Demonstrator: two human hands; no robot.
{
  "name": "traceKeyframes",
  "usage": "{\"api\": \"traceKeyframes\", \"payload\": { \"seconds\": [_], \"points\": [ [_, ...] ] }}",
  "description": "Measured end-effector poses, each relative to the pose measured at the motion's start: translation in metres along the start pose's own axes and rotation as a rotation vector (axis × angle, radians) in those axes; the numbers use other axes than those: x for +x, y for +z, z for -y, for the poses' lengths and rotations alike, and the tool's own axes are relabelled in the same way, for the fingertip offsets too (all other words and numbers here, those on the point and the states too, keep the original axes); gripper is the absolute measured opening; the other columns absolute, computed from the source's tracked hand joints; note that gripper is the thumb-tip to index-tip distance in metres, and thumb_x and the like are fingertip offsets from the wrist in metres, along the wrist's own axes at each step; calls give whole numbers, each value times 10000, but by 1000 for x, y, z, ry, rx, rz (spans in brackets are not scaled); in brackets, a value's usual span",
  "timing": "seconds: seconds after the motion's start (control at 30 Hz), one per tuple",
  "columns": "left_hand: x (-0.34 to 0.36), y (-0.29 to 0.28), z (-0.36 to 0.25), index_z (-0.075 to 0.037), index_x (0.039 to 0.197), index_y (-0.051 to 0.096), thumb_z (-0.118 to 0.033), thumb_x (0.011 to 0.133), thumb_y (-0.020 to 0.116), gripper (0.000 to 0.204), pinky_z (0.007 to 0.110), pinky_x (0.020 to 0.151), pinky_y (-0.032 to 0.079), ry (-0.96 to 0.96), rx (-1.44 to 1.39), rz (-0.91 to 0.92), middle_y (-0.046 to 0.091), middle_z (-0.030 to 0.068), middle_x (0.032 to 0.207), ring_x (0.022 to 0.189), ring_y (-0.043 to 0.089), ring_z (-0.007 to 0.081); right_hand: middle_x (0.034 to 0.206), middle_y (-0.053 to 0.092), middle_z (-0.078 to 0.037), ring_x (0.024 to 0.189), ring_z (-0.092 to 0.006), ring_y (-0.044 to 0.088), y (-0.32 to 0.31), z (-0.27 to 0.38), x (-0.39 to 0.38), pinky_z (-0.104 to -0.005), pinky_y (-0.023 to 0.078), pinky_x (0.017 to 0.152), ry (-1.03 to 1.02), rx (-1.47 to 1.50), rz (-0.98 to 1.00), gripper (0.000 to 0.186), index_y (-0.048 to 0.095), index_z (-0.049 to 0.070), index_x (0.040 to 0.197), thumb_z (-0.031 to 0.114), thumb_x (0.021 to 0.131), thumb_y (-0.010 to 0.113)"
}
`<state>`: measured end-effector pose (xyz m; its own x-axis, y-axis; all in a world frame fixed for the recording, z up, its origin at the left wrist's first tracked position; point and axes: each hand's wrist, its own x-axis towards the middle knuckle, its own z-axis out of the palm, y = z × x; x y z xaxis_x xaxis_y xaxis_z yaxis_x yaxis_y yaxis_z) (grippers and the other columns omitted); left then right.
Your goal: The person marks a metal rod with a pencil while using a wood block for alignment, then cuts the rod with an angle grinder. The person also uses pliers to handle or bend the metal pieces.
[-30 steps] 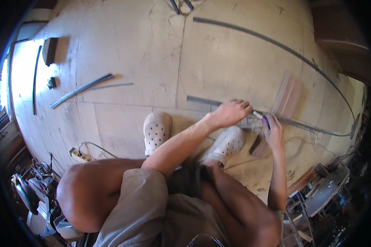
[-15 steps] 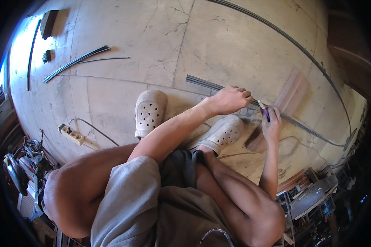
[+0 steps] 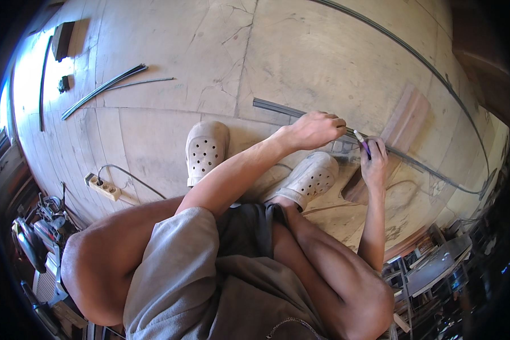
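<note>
My left hand (image 3: 316, 131) reaches across in front of me, its fingers closed on a bundle of thin dark grey rods (image 3: 275, 107). The rods run from left of that hand toward the lower right, low over the floor. Close beside it, my right hand (image 3: 374, 162) grips a purple and white marker (image 3: 362, 140), whose white end points up and left at the rods. Whether the marker touches them I cannot tell. Beneath the rods lies a reddish-brown wooden board (image 3: 408, 118), partly covered by the rods and my right hand.
My clogs (image 3: 208, 153) stand on the pale cracked floor. More rods (image 3: 105, 89) lie at the left, near a dark wooden block (image 3: 63, 41). A power strip (image 3: 104, 187) with a cable sits lower left. Long bent rods (image 3: 402, 54) curve along the right. Clutter (image 3: 436, 272) fills the lower right.
The view has shifted slightly. Both hands keep nearly the same place and grip, with the marker tilted a little more to the left.
</note>
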<state>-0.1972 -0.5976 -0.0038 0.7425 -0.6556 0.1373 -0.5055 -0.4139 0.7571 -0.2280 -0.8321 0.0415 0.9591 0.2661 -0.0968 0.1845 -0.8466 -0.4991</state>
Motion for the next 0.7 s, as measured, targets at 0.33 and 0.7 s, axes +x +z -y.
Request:
{"api": "traceKeyframes", "payload": {
  "seconds": [0.33,0.7],
  "points": [
    [0,1,6,-34,1015,642,-112,843,553,209,370,792,548,-50,18,69,660,87,1096,978,658,259,1004,585,-150,910,-352,605,6,-5,2,-409,484,768,-27,-8,-11,184,571,-33,964,-84,791,607],
    [-1,-3,3,-48,1041,646,-112,851,548,223,380,783,550,-87,14,109,659,85,1109,985,656,266,1013,582,-141,924,-340,605,11,0,1,-404,484,775,-2,-9,-32,207,581,-20,966,-91,773,603]
  ]
}}
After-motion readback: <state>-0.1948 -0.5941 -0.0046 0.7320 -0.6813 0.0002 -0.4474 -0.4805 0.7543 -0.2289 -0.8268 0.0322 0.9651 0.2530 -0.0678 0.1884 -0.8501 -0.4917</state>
